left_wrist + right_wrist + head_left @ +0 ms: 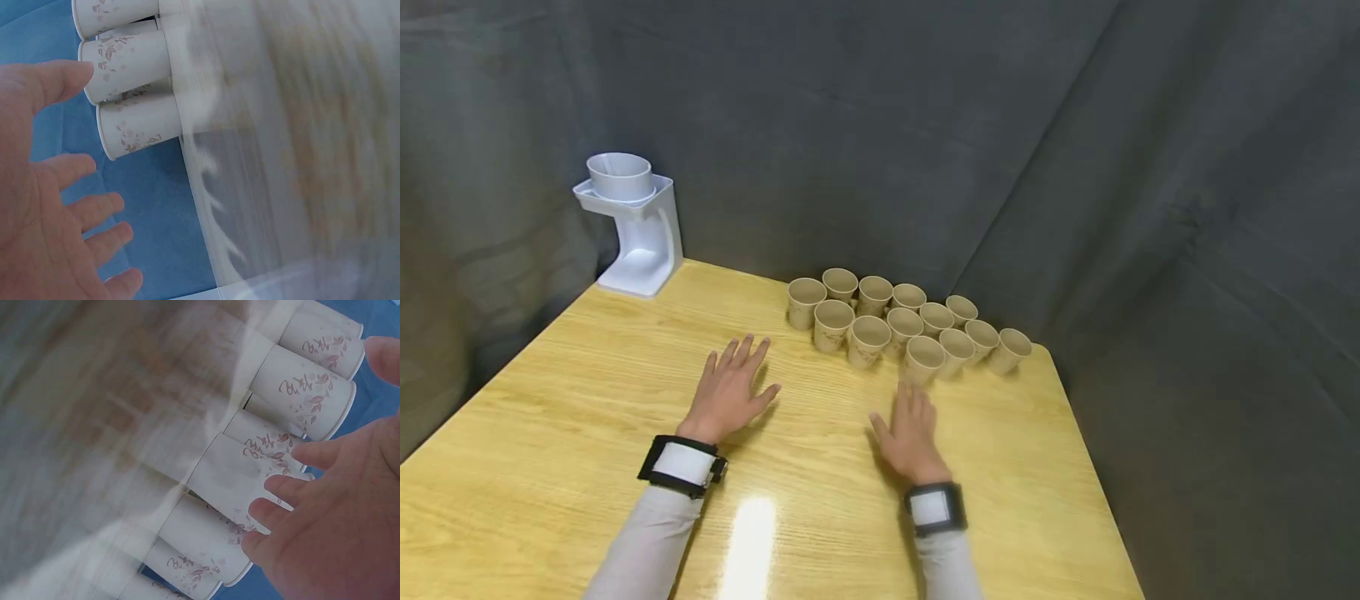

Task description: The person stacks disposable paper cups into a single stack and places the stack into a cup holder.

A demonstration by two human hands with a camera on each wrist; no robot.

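Several paper cups (870, 333) with printed leaf patterns stand upright and close together in uneven rows at the back of the table. My left hand (727, 398) is over the table to the left of them, fingers spread and holding nothing. In the left wrist view its thumb overlaps the rim of a cup (131, 62). My right hand (913, 437) is just in front of the nearest cup (923, 357), its fingers extended and nothing in its grasp. In the right wrist view the fingertips overlap the patterned side of a cup (219, 475).
A white stand (642, 242) with a round white holder (621, 177) on top is at the table's far left corner. Dark curtains (820, 125) hang behind the wooden table (805, 483) and along its sides.
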